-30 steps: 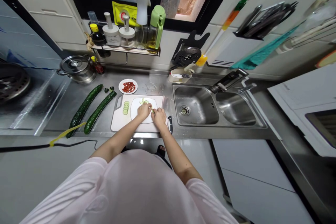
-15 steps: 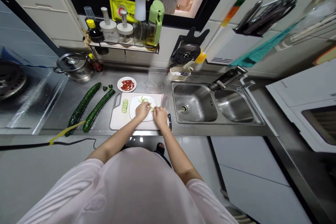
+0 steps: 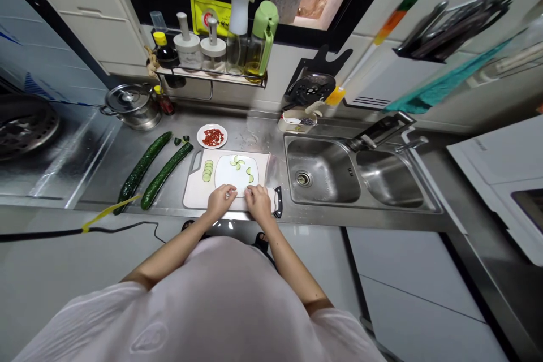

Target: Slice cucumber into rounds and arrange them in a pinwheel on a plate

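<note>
My left hand [image 3: 221, 200] is by the near left rim of a white square plate [image 3: 224, 175], its fingers closed in a pinch. My right hand [image 3: 258, 201] is at the near right rim, thumb and fingers closed likewise. Whatever the fingers hold, if anything, is too small to make out. Thin cucumber pieces [image 3: 237, 163] form a small pinwheel on the plate, and more curved cucumber pieces [image 3: 250, 175] lie at its right. The plate sits on a white cutting board [image 3: 195, 195]. A row of overlapping cucumber slices [image 3: 207, 170] is on the board's left. A knife's black handle [image 3: 278, 202] shows beside my right hand.
Two whole cucumbers [image 3: 166, 175] lie left of the board, with small cucumber ends [image 3: 181, 140] nearby. A small plate of chopped red pieces [image 3: 212, 136] stands behind. The double sink [image 3: 322, 172] is to the right, a lidded pot [image 3: 131, 106] at back left.
Both hands have drawn back from the middle of the plate to its near rim. The cucumber pieces on the plate's right are now uncovered. The view has shifted slightly.
</note>
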A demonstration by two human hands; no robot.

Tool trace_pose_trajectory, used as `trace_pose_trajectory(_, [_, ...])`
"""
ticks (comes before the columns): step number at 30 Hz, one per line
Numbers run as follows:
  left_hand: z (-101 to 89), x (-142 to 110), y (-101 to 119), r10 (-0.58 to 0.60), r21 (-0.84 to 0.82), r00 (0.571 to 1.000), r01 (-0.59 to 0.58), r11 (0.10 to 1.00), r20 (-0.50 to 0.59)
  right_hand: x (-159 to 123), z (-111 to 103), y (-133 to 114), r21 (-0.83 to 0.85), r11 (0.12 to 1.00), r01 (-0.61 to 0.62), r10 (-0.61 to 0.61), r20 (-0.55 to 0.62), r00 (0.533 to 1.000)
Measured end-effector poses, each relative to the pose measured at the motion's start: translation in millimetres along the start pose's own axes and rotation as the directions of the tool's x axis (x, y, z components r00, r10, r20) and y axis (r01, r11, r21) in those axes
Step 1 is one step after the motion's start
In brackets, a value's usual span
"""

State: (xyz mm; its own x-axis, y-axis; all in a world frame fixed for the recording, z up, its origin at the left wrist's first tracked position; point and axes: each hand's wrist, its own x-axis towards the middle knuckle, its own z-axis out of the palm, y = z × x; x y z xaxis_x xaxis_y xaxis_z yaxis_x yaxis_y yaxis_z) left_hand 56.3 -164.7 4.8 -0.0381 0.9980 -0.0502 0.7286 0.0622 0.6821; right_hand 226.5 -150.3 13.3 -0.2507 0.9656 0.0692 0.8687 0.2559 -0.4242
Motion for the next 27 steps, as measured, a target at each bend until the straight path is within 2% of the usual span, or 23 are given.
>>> trace_pose_trajectory(4, [-14.0, -5.3, -21.6, -0.064, 0.036, 0.992, 0.068, 0.997, -0.109, -6.8, -1.0, 1.7, 0.024, 1.000, -0.013, 0.013, 0.006, 1.000])
trace_pose_trajectory(9, [-36.7, 6.2, -47.9, -0.170, 0.145, 0.952, 0.212, 0.966, -0.256, -12.3, 0.8, 3.1, 0.066, 0.997, -0.027, 0.027, -0.005, 1.000])
trace_pose_trajectory(13, [-49.0, 17.3, -58.5, -0.286, 0.241, 0.913, 0.359, 0.902, -0.290, -14.8, 1.0, 2.3, 0.109, 0.994, -0.032, 0.036, -0.038, 0.999])
trace_pose_trajectory(17, [-49.0, 23.9, -61.3, -0.339, 0.288, 0.893, 0.422, 0.860, -0.297, -16.0, 0.5, 2.6, 0.161, 0.987, -0.006, 0.020, -0.087, 0.996])
trace_pose_trajectory(27, [-42.5, 29.6, -63.9, -0.380, 0.241, 0.868, 0.462, 0.853, -0.321, -20.9, 4.1, 10.2, 0.194, 0.981, 0.006, 0.022, -0.140, 0.990])
